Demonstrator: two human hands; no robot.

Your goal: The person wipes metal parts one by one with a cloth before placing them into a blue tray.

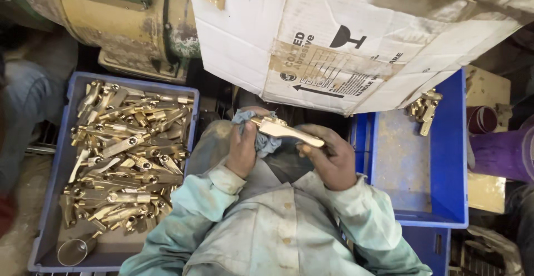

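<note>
Between my hands is a long brass handle piece, held level in front of my chest. My left hand presses a blue-grey cloth against its thicker left end. My right hand pinches the slimmer right end. Both sleeves are pale green and dusty. At my left a blue crate holds a heap of several similar brass pieces. To my right stands another blue crate with a few brass pieces in its far corner.
A worn white cardboard box hangs over the space ahead of my hands. A dirty yellow and green motor housing sits at the far left. A small metal scoop lies in the left crate's near corner. Purple rolls rest at the right edge.
</note>
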